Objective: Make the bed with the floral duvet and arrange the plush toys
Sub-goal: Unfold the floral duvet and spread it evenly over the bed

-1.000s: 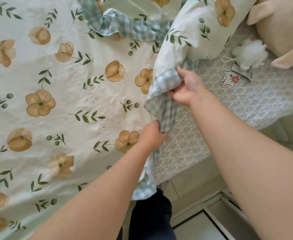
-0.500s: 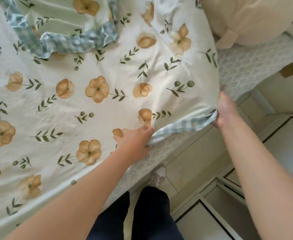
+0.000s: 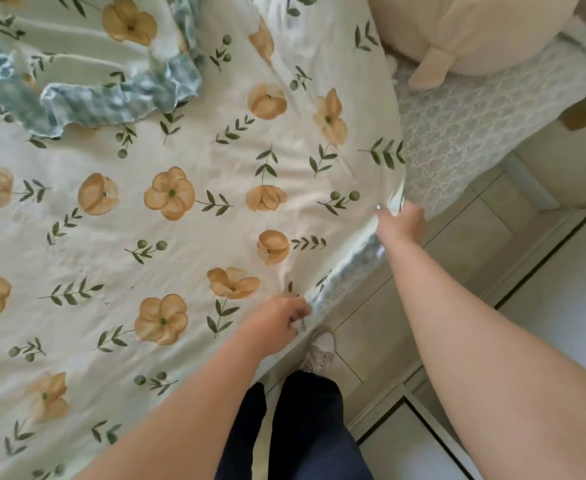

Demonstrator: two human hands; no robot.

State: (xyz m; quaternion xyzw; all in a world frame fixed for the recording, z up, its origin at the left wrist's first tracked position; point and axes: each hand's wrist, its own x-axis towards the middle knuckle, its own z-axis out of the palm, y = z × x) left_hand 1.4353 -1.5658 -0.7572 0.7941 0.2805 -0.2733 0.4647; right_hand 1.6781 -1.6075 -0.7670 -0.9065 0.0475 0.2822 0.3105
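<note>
The floral duvet (image 3: 187, 216), cream with orange flowers and green sprigs, lies spread flat over most of the bed. My left hand (image 3: 277, 320) grips its near edge by the checked border. My right hand (image 3: 400, 223) holds the duvet's corner farther along the same edge, at the bed's side. A large cream plush toy (image 3: 471, 32) rests at the top right on the grey patterned sheet (image 3: 457, 133). At the top left a part of the duvet is folded back and shows its blue-green checked underside (image 3: 111, 98).
The bed's side panel (image 3: 381, 306) drops to a pale floor (image 3: 554, 306) on the right. My dark trouser legs (image 3: 302, 427) and a white shoe (image 3: 319, 351) stand against the bed. A small brown object (image 3: 584, 114) sits beyond the mattress corner.
The bunched corner has been pulled out flat toward the bed's edge. My right hand moved right and down with the corner. The small white toy and the sticker are now covered or out of view.
</note>
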